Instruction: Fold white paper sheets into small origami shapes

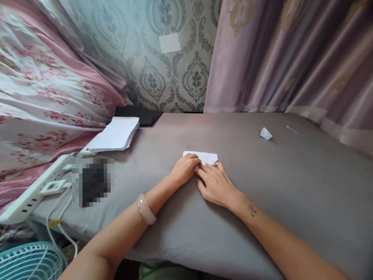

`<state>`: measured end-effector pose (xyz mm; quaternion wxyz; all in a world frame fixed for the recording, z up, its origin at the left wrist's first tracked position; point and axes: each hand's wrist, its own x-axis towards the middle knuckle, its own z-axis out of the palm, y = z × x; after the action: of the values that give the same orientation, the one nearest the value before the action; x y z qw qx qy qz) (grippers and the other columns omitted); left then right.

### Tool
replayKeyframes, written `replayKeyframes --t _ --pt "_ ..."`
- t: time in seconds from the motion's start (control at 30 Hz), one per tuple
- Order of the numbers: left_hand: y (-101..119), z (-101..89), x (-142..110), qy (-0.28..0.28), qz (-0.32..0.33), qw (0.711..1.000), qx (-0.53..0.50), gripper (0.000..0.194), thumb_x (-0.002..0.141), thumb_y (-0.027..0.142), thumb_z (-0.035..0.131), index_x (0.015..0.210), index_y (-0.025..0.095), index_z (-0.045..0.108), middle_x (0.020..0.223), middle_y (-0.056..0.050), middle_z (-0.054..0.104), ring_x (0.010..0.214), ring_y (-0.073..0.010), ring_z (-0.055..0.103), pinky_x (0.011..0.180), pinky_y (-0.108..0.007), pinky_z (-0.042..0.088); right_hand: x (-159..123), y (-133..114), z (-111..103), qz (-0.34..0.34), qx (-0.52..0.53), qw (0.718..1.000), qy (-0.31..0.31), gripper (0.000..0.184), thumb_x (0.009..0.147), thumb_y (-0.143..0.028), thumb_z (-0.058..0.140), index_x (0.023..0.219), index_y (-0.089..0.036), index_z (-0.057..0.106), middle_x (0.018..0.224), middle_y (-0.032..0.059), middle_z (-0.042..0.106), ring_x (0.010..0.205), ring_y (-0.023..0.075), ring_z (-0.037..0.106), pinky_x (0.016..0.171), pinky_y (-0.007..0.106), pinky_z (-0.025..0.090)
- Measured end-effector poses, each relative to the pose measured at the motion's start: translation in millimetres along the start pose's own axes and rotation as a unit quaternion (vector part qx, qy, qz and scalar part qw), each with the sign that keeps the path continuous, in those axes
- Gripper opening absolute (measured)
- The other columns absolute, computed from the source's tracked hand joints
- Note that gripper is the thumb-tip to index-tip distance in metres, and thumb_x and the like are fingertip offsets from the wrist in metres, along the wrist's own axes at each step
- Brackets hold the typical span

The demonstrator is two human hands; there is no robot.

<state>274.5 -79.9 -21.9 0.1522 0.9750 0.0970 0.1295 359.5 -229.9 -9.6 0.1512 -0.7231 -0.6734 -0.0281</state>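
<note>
White folded paper (207, 157): flat on the grey cloth (180, 233), touching the fingers of the left hand (186, 168) and right hand (217, 184), which hide much of its near edge.
Left hand: fingers bent and close together over the paper's left end; whether they pinch or only press, I cannot tell.
Right hand: just beside the left, fingers curved onto the paper's near side; a pinch cannot be made out.
Bangle (146, 210): around the forearm behind the left hand.
Small folded piece (265, 134): well beyond the right hand, to its right.
Thin green stick (292, 130): farther right of that hand.
Paper stack (115, 134): beyond the left hand, leftward, near a black item (150, 116).
Pixelated patch (96, 181): left of the left hand, masking what lies there.
White power strip (19, 212): past the patch, with cables (76, 249).
Teal fan (29, 260): low, far left of both hands.
Mauve curtain (262, 58): far beyond the right hand.
</note>
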Motion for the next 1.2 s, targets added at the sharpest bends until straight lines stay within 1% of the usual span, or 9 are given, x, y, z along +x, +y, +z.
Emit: replayKeyframes --t 0.17,0.23,0.33,0.4,0.53,0.73,0.87,1.03,1.2 --pt "-7.7 17.5 -5.8 0.063 -0.004 0.996 -0.059 0.03 0.093 0.022 0.041 0.104 0.018 0.069 0.101 -0.008 0.065 0.095 -0.019 0.057 0.091 -0.033 0.046 -1.5 13.3 4.2 -0.007 0.055 0.998 0.003 0.027 0.09 -0.02 0.04 0.105 -0.019 0.063 0.117 0.0094 0.066 0.118 0.0249 0.054 0.106 0.047 0.028" --pt "-8.3 19.4 -7.4 0.078 -0.006 0.995 -0.068 0.028 0.093 0.026 0.045 0.101 0.018 0.07 0.096 -0.007 0.066 0.093 -0.0192 0.057 0.09 -0.034 0.047 -1.3 23.0 4.4 0.001 0.099 0.995 -0.002 0.03 0.09 -0.018 0.04 0.106 -0.021 0.064 0.116 0.0069 0.067 0.118 0.0231 0.055 0.105 0.042 0.034" --pt "-6.9 18.6 -8.2 0.074 -0.006 0.995 -0.07 0.025 0.091 0.03 0.05 0.099 0.02 0.072 0.096 -0.007 0.065 0.092 -0.0196 0.057 0.087 -0.034 0.048 -0.5 36.6 2.3 0.016 0.17 0.985 0.008 0.033 0.089 -0.018 0.041 0.114 -0.023 0.063 0.118 0.0032 0.067 0.109 0.0189 0.061 0.096 0.034 0.045" --pt "-5.8 17.1 -8.3 0.068 -0.004 0.995 -0.069 0.025 0.091 0.03 0.05 0.099 0.021 0.071 0.097 -0.007 0.064 0.092 -0.0195 0.056 0.087 -0.034 0.048 -0.5 42.3 1.4 0.008 0.186 0.982 0.016 0.035 0.09 -0.018 0.041 0.117 -0.024 0.062 0.121 0.0024 0.066 0.109 0.0175 0.062 0.096 0.032 0.047" --pt "-3.7 13.7 -9.6 0.056 0.006 0.997 -0.06 0.027 0.093 0.03 0.047 0.098 0.02 0.071 0.097 -0.008 0.063 0.094 -0.02 0.055 0.088 -0.035 0.048 -5.2 49.2 5.5 0.005 0.121 0.992 0.018 0.037 0.091 -0.018 0.039 0.118 -0.019 0.064 0.13 0.0069 0.06 0.118 0.021 0.057 0.104 0.037 0.043" --pt "2.3 9.0 -14.7 0.019 -0.001 0.999 -0.028 0.026 0.093 0.033 0.046 0.102 0.019 0.066 0.107 -0.009 0.06 0.104 -0.0228 0.052 0.09 -0.036 0.048 -11.3 64.3 9.2 0.104 0.014 0.994 0.043 0.038 0.087 -0.017 0.042 0.116 -0.016 0.066 0.129 0.0095 0.061 0.117 0.0255 0.058 0.101 0.042 0.045" --pt "6.1 8.0 -16.3 0.007 -0.008 1.0 -0.003 0.027 0.094 0.032 0.043 0.102 0.017 0.063 0.108 -0.01 0.059 0.107 -0.0231 0.051 0.091 -0.036 0.048 13.9 70.6 3.6 0.117 0.016 0.992 0.04 0.033 0.083 -0.014 0.044 0.103 -0.018 0.07 0.113 0.0075 0.068 0.103 0.0253 0.061 0.095 0.042 0.046" --pt "10.1 7.3 -16.8 -0.007 -0.021 0.999 0.035 0.028 0.095 0.032 0.04 0.101 0.016 0.062 0.106 -0.01 0.06 0.105 -0.0231 0.052 0.089 -0.035 0.048 61.8 77.0 9.4 0.111 0.071 0.991 0.028 0.041 0.078 -0.011 0.045 0.111 -0.019 0.068 0.112 0.0066 0.066 0.101 0.0231 0.055 0.095 0.037 0.043" --pt "12.6 5.3 -17.3 -0.021 -0.025 0.998 0.048 0.029 0.096 0.031 0.038 0.096 0.015 0.062 0.101 -0.009 0.061 0.103 -0.0229 0.054 0.085 -0.033 0.049 80.5 73.6 24.1 0.134 0.094 0.986 -0.02 0.039 0.084 -0.017 0.042 0.111 -0.022 0.07 0.11 0.0075 0.063 0.106 0.0248 0.05 0.098 0.04 0.038"
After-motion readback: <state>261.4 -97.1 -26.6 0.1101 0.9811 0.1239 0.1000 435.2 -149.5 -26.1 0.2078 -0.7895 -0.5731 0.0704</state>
